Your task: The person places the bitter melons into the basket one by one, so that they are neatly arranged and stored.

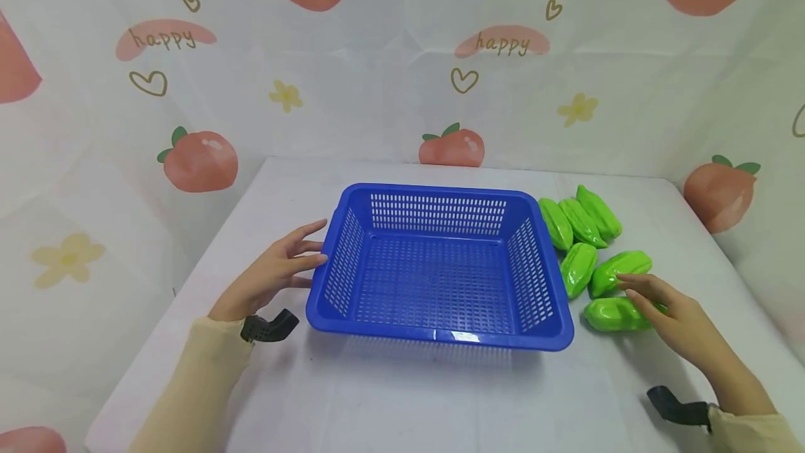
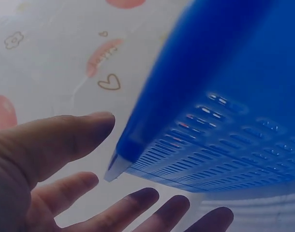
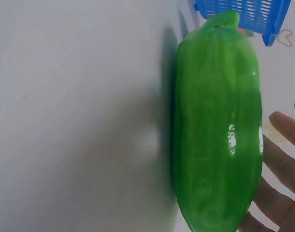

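A blue plastic basket with slotted walls stands mid-table with nothing in it. My left hand is at its left side, fingers spread, fingertips right at the rim. In the left wrist view the thumb and fingers stand apart around the basket's rim. To the right of the basket my right hand hovers over the nearest glossy green, ridged gourd-like vegetable. The right wrist view shows this vegetable lying on the table, with loosely extended fingers beyond it.
Several more such green vegetables lie behind the nearest one, among them one close against the basket's right side and another at the back. A white cloth printed with peaches hangs behind the white table.
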Available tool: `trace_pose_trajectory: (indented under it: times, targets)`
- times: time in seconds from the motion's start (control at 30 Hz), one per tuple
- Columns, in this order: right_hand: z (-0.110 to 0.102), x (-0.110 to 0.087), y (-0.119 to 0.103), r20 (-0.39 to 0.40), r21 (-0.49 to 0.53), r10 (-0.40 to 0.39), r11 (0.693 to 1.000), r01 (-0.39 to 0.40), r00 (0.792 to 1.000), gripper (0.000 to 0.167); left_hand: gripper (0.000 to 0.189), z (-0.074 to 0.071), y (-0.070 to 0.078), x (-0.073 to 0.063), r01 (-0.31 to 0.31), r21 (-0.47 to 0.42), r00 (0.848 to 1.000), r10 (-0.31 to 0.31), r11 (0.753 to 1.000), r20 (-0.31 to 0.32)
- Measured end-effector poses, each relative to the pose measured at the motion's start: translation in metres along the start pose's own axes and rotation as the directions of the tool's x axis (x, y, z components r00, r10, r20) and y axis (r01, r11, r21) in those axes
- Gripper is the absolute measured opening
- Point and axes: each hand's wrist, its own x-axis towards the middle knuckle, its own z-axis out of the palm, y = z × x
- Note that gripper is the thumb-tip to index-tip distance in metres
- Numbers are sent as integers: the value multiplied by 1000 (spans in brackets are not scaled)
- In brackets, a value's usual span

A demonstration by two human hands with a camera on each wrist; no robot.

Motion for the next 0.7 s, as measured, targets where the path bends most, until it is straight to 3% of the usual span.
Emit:
trace_pose_trajectory:
  times: [0.43,0.7]
  targets:
    - [-1,2,4,27,-6,-1,1000,1,1000,29,77,2,0,5,3,-62,999,-1,998,32]
    - [-3,1,6,117,-43,33,999,-28,993,34,78,4,-3,7,16,-89,999,-13,996,33]
